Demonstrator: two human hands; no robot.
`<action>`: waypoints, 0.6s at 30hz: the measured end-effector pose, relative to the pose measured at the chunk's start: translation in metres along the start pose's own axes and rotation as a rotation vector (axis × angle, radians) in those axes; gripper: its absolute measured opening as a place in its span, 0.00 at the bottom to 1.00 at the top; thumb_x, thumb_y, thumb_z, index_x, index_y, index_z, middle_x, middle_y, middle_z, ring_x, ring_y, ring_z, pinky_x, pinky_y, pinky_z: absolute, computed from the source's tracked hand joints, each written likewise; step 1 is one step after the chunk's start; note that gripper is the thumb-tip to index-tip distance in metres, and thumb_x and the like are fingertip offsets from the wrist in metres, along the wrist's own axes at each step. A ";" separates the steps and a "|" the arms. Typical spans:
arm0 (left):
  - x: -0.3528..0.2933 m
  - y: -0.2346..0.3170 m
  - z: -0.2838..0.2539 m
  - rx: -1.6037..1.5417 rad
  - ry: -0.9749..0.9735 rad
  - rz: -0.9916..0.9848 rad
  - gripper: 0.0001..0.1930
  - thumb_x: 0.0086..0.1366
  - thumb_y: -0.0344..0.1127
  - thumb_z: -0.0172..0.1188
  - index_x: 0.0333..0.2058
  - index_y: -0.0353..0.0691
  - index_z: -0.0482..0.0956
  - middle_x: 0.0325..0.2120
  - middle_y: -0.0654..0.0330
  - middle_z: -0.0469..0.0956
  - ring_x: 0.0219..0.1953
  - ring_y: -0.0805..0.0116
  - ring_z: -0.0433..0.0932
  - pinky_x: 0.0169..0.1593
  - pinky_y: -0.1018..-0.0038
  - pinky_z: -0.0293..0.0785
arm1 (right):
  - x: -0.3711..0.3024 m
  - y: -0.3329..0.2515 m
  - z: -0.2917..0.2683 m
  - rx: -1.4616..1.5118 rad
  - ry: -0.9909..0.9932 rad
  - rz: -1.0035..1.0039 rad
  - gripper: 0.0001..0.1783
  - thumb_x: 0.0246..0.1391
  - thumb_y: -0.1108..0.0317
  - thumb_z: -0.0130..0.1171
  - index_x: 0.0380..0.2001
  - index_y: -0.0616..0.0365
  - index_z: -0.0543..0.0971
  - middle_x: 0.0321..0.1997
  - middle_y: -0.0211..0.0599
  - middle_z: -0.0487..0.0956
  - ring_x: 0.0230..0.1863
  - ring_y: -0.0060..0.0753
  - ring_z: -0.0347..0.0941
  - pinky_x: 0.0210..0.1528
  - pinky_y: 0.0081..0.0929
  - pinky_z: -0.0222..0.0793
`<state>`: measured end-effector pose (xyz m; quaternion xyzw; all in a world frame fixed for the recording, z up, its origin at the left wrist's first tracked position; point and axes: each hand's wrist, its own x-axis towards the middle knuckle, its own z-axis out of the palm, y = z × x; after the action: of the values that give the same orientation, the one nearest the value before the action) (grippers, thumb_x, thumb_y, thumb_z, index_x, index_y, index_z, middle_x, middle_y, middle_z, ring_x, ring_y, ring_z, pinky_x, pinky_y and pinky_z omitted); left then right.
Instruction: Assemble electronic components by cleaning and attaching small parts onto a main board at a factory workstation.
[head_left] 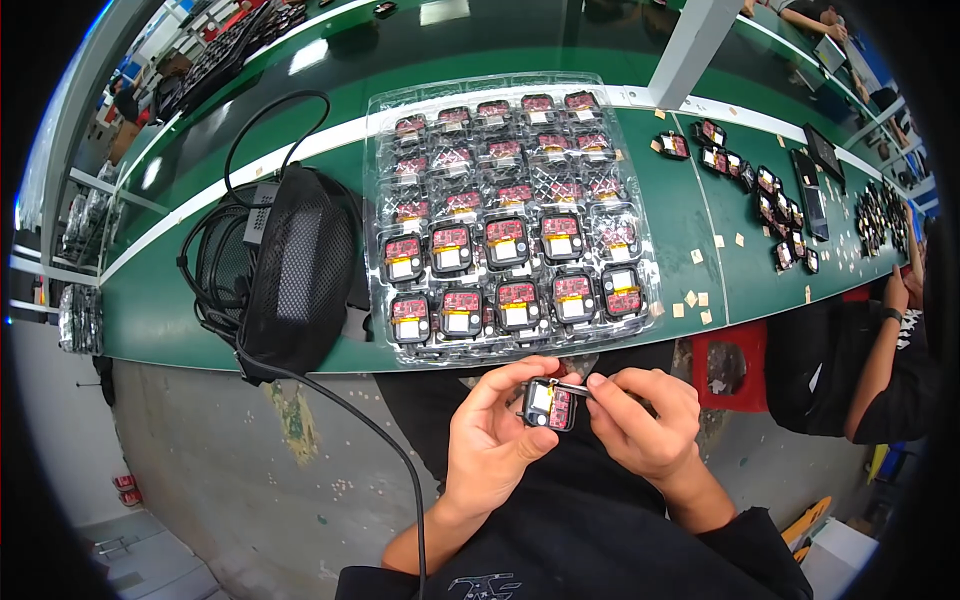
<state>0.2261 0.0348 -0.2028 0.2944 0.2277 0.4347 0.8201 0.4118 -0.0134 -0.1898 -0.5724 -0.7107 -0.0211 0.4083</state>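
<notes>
My left hand [489, 437] holds a small black square electronic device [563, 412] by its edges, just beyond the table's front edge. Its open back shows a red circuit board, a white block and a strip of yellow tape. Pinched in the fingers of my right hand [648, 424] is a pair of slim metal tweezers [573, 388], whose tip reaches the upper edge of the device. Straight ahead lies a clear plastic tray [376, 215] with rows of similar open devices, such as this one [518, 306] in the front row.
A black mesh bag [315, 265] with coiled cables stands left of the tray. One black cable [405, 460] hangs down past my left arm. On the green table [690, 225] to the right lie loose devices [768, 183] and small pale squares [697, 257]. A co-worker's arm [880, 365] is at far right.
</notes>
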 end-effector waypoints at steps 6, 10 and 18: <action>0.000 -0.004 -0.003 0.055 -0.026 0.035 0.31 0.59 0.27 0.75 0.59 0.32 0.71 0.61 0.50 0.70 0.63 0.55 0.74 0.67 0.61 0.71 | 0.001 0.000 -0.001 -0.010 -0.003 -0.045 0.20 0.40 0.79 0.72 0.42 0.60 0.86 0.32 0.33 0.79 0.19 0.26 0.69 0.20 0.24 0.65; 0.000 -0.005 -0.005 0.057 -0.035 0.036 0.31 0.59 0.26 0.75 0.59 0.32 0.72 0.61 0.51 0.70 0.63 0.56 0.74 0.67 0.61 0.71 | 0.000 -0.001 0.000 0.016 -0.007 -0.007 0.17 0.42 0.78 0.72 0.40 0.60 0.87 0.32 0.33 0.80 0.19 0.28 0.72 0.21 0.25 0.68; 0.000 0.000 0.002 0.078 0.009 0.040 0.32 0.57 0.30 0.77 0.57 0.32 0.73 0.60 0.49 0.70 0.61 0.52 0.76 0.65 0.59 0.74 | 0.006 -0.002 -0.005 0.222 -0.088 0.194 0.12 0.46 0.76 0.72 0.37 0.59 0.86 0.30 0.34 0.81 0.24 0.30 0.79 0.23 0.25 0.73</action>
<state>0.2275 0.0341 -0.2009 0.3289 0.2422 0.4429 0.7981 0.4127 -0.0114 -0.1820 -0.5902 -0.6672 0.1226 0.4376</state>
